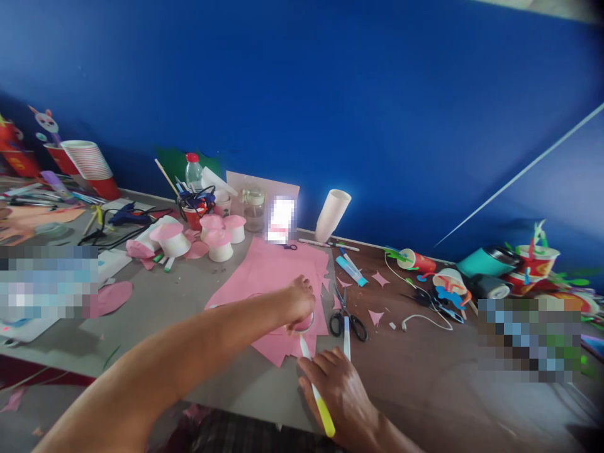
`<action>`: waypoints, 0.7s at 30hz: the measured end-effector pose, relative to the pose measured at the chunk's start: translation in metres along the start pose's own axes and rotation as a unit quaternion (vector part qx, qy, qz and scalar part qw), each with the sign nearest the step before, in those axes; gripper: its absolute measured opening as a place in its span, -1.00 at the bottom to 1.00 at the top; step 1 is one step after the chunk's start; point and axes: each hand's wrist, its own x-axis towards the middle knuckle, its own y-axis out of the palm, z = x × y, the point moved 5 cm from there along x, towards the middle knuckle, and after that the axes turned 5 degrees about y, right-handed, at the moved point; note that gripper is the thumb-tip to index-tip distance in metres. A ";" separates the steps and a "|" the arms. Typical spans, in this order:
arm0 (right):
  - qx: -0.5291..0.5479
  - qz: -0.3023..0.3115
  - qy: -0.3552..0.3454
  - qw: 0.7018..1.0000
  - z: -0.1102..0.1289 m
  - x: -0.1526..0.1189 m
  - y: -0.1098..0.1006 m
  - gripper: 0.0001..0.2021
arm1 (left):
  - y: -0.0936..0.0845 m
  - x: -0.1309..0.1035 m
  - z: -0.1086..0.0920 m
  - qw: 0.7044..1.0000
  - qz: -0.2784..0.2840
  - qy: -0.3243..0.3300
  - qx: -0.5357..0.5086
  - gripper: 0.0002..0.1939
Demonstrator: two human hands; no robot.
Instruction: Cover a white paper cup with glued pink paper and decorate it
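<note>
Over the pink paper (278, 270), my left hand (301, 303) reaches out with its fingers closed down on a small round ring-shaped thing (306, 325), mostly covered by the hand. My right hand (336, 380) is wrapped round a slim white-and-yellow marker (323, 412), its white end angled up to the ring's near edge. Whether that end touches the paper I cannot tell. Black-handled scissors (348, 321) lie just right of the sheets, by pink paper scraps (376, 318).
To the left stand small white paper pieces with pink tops (219, 245), a glass jar (253, 207) and stacked cups (89, 163). A white cup (333, 214) leans by the blue wall. On the right lie a white cable (427, 318), paper-cup crafts (419, 259) and a teal bottle (486, 261).
</note>
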 end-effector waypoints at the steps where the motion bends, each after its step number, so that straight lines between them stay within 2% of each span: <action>1: 0.007 -0.002 0.003 1.000 -0.002 -0.001 -0.005 -0.84 | 0.000 0.000 0.000 1.000 0.002 -0.001 0.001 -0.26; 6: 0.051 -0.046 0.018 0.997 -0.019 -0.006 -0.037 -0.80 | 0.001 0.001 0.000 1.000 0.015 -0.002 0.006 -0.25; 9: 0.064 -0.079 0.058 0.993 -0.034 -0.006 -0.046 -0.70 | 0.001 0.000 0.000 1.000 0.017 -0.004 0.008 -0.26; 12: 0.075 -0.117 0.082 0.987 -0.046 -0.001 -0.041 -0.59 | 0.000 -0.002 0.001 1.000 0.017 -0.004 0.007 -0.24; 16: 0.135 -0.114 0.070 0.982 -0.051 0.011 -0.022 -0.55 | -0.003 -0.006 0.001 1.000 0.010 0.000 0.002 -0.21; 21: 0.177 -0.086 0.046 0.979 -0.050 0.014 -0.005 -0.53 | -0.007 -0.014 0.001 1.000 0.016 0.007 0.004 -0.29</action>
